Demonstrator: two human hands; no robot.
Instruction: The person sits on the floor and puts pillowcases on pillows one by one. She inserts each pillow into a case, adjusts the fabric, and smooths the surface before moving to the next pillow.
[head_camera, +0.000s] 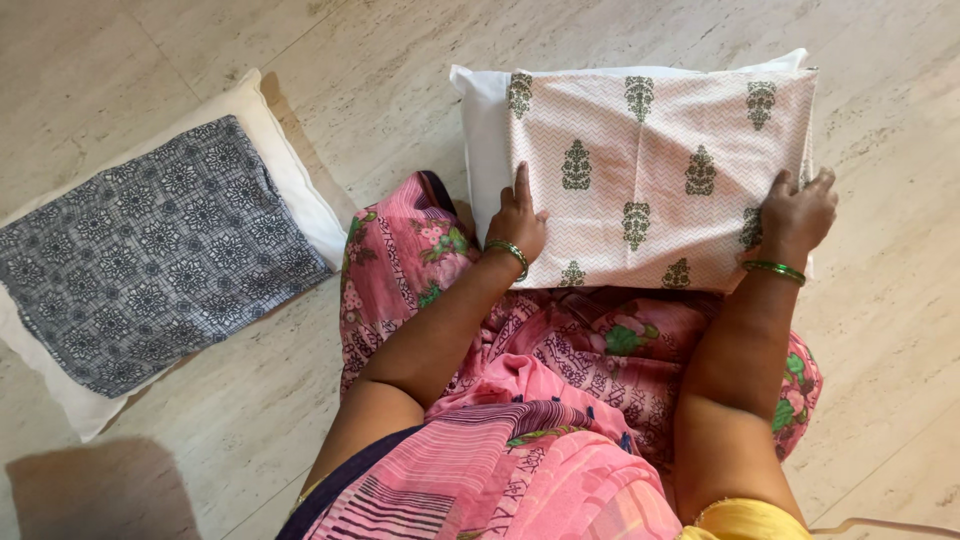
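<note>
A white pillow (478, 110) lies on the floor in front of my lap. Over it is spread a pale pink zigzag-patterned pillow cover (650, 150) with dark green leaf motifs. My left hand (517, 222) rests at the cover's near left edge, index finger stretched out flat on the cloth, a green bangle on the wrist. My right hand (795, 212) grips the cover's near right corner with curled fingers; it also wears a green bangle. The cover's near edge lies against my pink patterned garment (560, 400).
To the left lies a second white pillow (290, 165) with a folded grey-and-white geometric cover (150, 250) on top. The floor is pale beige stone tile (360, 60). A shadow falls at the bottom left.
</note>
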